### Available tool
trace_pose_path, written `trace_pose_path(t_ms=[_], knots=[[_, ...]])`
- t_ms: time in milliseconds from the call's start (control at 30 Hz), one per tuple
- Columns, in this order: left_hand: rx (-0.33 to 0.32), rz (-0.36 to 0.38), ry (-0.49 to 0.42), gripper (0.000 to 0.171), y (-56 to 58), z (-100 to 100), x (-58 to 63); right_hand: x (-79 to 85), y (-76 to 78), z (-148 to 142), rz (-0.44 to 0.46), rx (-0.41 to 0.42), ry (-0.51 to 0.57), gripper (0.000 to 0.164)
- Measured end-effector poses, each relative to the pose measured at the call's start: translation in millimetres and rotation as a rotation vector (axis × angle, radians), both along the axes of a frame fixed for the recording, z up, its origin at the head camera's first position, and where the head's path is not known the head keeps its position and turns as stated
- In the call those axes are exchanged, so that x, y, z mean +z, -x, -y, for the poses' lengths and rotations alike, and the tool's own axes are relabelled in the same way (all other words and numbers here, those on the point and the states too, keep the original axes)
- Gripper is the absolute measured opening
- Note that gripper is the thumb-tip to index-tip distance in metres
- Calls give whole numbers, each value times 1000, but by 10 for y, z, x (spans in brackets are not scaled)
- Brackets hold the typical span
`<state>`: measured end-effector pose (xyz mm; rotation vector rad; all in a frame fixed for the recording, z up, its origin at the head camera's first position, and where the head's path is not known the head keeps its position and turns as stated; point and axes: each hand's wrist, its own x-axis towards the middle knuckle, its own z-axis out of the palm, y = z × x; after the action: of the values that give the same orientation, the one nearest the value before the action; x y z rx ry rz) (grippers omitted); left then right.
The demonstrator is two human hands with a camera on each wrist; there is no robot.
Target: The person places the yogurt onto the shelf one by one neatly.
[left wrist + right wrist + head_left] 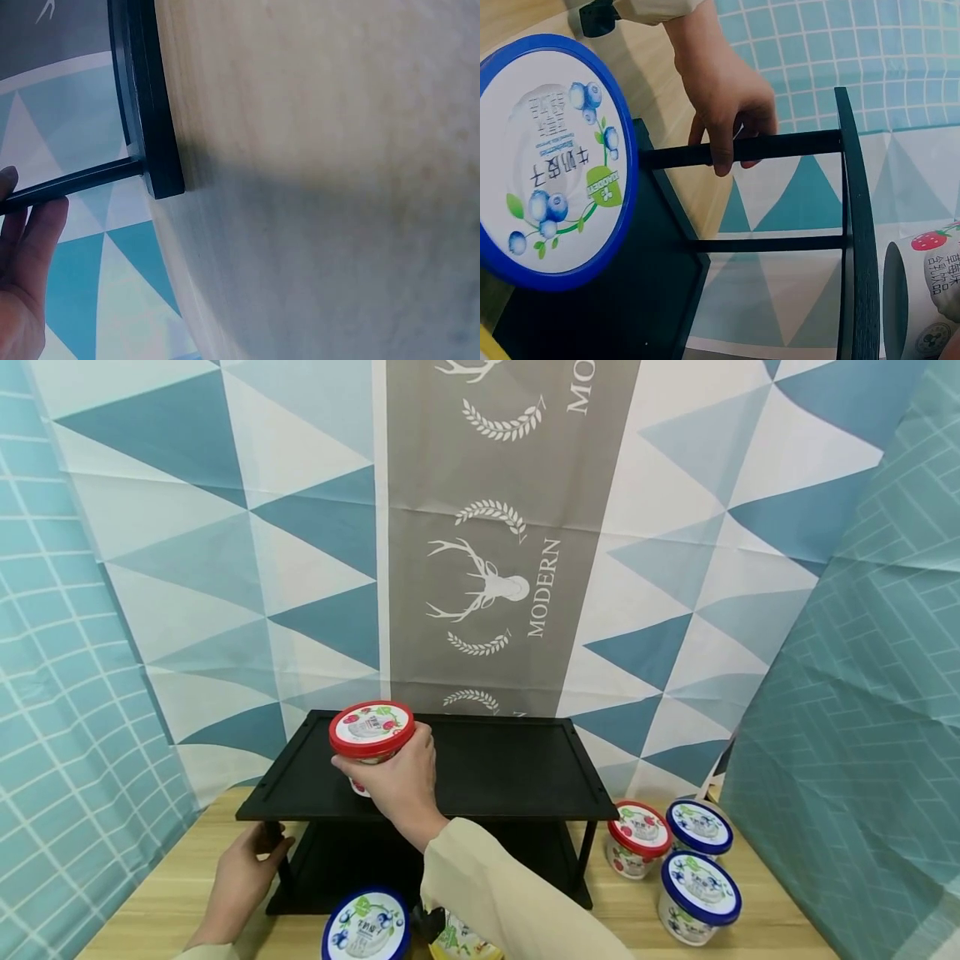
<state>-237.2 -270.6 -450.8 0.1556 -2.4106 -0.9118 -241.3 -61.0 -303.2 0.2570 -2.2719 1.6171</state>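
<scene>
With my right hand (401, 781) curled round the red cup (372, 727), I hold it at the left part of the shelf's (510, 768) top, whether touching I cannot tell; my left hand (243, 872) grips the front left post (802, 145), and a blue cup (367, 927) stands before the shelf

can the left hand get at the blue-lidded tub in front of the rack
Probably yes, once freed: the left hand grips a leg of the black rack, but the head view shows nothing standing between that hand and the blue-lidded tub.
</scene>
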Motion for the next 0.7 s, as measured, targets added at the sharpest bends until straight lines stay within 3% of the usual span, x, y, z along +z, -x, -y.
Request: trace_pose_path(t_ms=[700], knots=[[-9, 25, -1, 19, -16, 26, -7, -8, 6, 259, 11, -55, 2, 90]])
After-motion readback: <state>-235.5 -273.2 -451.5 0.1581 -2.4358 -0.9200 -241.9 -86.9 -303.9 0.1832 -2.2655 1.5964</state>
